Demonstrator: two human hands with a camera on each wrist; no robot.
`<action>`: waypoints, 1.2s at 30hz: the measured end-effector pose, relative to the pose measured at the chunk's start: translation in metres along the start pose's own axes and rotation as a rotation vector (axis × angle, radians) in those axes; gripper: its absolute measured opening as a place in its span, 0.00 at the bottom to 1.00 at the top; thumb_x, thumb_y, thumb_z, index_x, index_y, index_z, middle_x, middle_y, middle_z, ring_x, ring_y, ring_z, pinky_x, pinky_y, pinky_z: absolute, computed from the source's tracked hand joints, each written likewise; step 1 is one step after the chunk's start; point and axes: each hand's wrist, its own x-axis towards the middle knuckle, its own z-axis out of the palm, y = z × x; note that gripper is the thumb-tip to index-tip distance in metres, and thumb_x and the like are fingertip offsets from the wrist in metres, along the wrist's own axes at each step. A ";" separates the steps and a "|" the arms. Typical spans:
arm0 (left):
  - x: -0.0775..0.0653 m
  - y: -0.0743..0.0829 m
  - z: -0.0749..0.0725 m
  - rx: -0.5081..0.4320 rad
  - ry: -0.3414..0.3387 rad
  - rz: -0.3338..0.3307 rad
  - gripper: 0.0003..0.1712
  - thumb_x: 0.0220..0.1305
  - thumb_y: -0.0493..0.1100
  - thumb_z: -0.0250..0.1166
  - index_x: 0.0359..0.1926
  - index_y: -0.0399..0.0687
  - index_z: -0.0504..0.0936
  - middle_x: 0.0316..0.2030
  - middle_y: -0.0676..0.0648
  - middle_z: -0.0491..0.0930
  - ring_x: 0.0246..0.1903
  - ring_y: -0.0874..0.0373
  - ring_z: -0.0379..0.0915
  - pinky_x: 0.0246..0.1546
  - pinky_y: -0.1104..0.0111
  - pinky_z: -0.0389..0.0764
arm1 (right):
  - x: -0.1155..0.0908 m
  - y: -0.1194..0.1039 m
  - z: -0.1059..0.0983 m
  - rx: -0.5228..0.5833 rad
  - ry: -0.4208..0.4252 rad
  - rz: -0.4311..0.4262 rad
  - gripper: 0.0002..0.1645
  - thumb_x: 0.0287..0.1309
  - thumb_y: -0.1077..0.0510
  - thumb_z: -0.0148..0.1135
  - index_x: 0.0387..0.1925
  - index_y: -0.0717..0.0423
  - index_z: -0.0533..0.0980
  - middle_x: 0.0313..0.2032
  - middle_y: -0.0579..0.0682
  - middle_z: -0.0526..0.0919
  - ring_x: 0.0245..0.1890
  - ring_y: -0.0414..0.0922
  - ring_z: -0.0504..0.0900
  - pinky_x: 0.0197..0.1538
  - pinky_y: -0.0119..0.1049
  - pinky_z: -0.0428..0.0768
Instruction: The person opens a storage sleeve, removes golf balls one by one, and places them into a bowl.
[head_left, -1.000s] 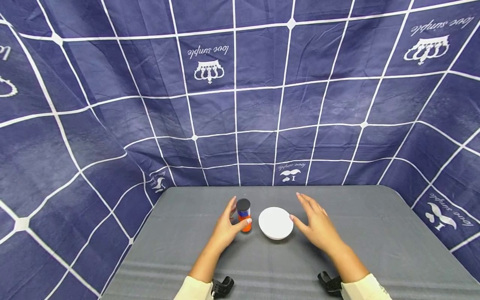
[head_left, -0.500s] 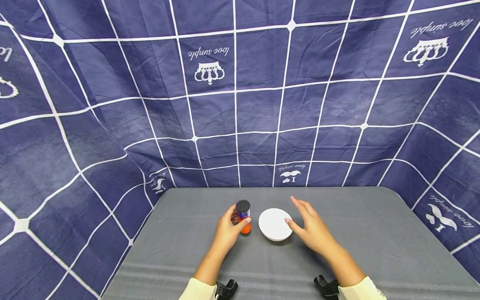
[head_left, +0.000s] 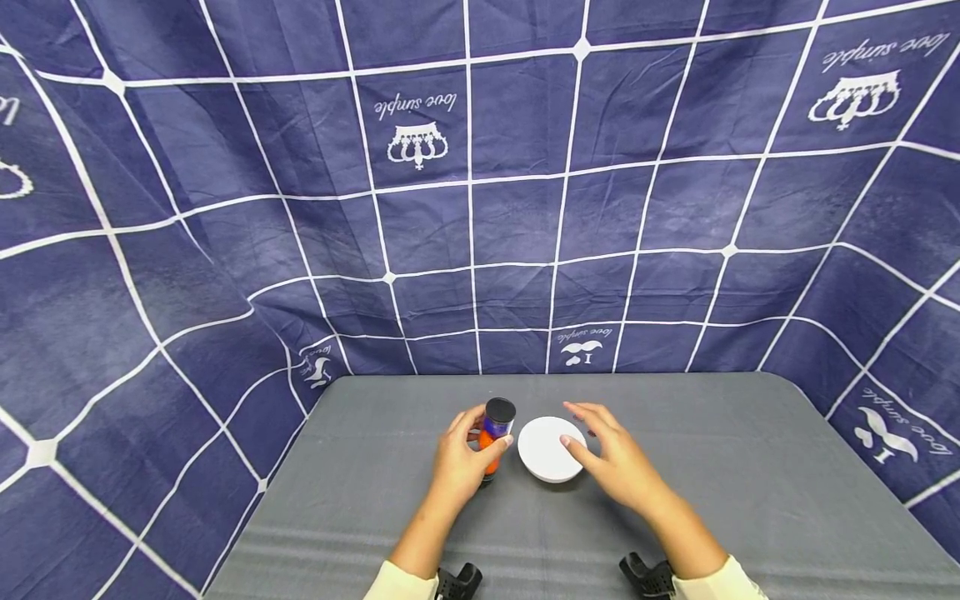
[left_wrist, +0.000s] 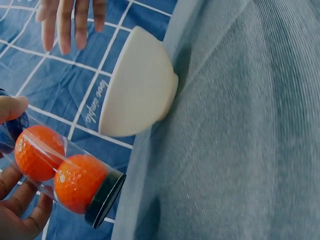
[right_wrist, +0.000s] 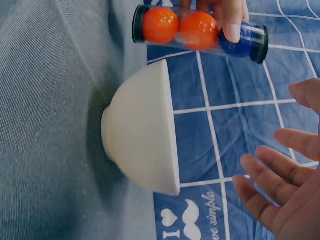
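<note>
My left hand grips a clear tube with black end caps, thumb on one side and fingers on the other. Inside the tube are two orange golf balls and a blue ball near the upper cap. The tube hangs slightly above the table and leans in the left wrist view. A white bowl stands upright on the table, just right of the tube. Beside the bowl's right rim is my right hand, fingers extended and apart, holding nothing; the thumb overlaps the bowl in the head view.
The grey cloth-covered table extends to both sides of the hands. A blue curtain with white grid lines rises behind the table and along both sides. Black wrist straps sit by the cream sleeves.
My left hand has closed around the tube, raised it off the table and tilted its top rightward. My right hand has shifted left, closer over the bowl. The bowl stays in place.
</note>
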 end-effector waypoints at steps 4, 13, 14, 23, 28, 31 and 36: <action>-0.003 0.005 0.002 0.002 -0.013 0.024 0.30 0.50 0.47 0.80 0.56 0.54 0.83 0.45 0.52 0.82 0.46 0.56 0.81 0.45 0.67 0.83 | 0.001 -0.005 0.002 0.026 -0.003 -0.026 0.28 0.63 0.54 0.68 0.64 0.52 0.76 0.56 0.47 0.81 0.51 0.47 0.82 0.52 0.43 0.83; -0.008 0.008 0.010 0.029 -0.026 0.138 0.30 0.47 0.44 0.82 0.54 0.57 0.85 0.43 0.52 0.83 0.44 0.58 0.82 0.48 0.67 0.84 | 0.002 -0.012 0.009 0.083 -0.034 -0.060 0.28 0.62 0.54 0.69 0.63 0.52 0.76 0.53 0.48 0.82 0.47 0.44 0.84 0.49 0.38 0.84; -0.008 0.008 0.011 0.031 -0.033 0.142 0.30 0.47 0.43 0.82 0.54 0.57 0.85 0.43 0.52 0.83 0.44 0.58 0.82 0.48 0.66 0.84 | 0.002 -0.013 0.010 0.087 -0.042 -0.059 0.28 0.62 0.54 0.69 0.63 0.52 0.76 0.54 0.49 0.82 0.47 0.44 0.84 0.49 0.38 0.84; -0.012 0.012 0.014 0.058 -0.122 0.149 0.30 0.48 0.42 0.81 0.55 0.54 0.85 0.43 0.51 0.81 0.45 0.57 0.80 0.51 0.65 0.83 | 0.006 -0.021 0.018 0.155 -0.072 -0.098 0.30 0.60 0.56 0.71 0.64 0.53 0.76 0.54 0.51 0.81 0.41 0.43 0.84 0.45 0.36 0.83; -0.013 0.012 0.014 0.094 -0.126 0.180 0.29 0.49 0.44 0.81 0.54 0.54 0.86 0.43 0.51 0.81 0.44 0.57 0.81 0.49 0.66 0.83 | 0.005 -0.023 0.023 0.161 -0.076 -0.115 0.29 0.60 0.55 0.71 0.63 0.52 0.77 0.53 0.49 0.81 0.38 0.40 0.82 0.44 0.35 0.84; -0.013 0.012 0.013 0.119 -0.137 0.202 0.28 0.49 0.44 0.81 0.55 0.54 0.86 0.44 0.51 0.81 0.44 0.57 0.81 0.49 0.66 0.83 | 0.006 -0.022 0.026 0.165 -0.072 -0.129 0.28 0.60 0.56 0.71 0.62 0.51 0.78 0.51 0.47 0.81 0.37 0.40 0.81 0.44 0.34 0.84; -0.014 0.014 0.011 0.141 -0.183 0.231 0.29 0.49 0.42 0.80 0.56 0.52 0.85 0.47 0.48 0.84 0.45 0.55 0.83 0.49 0.64 0.84 | 0.004 -0.020 0.027 0.153 -0.061 -0.151 0.27 0.58 0.58 0.72 0.60 0.53 0.79 0.46 0.47 0.81 0.35 0.40 0.80 0.43 0.31 0.83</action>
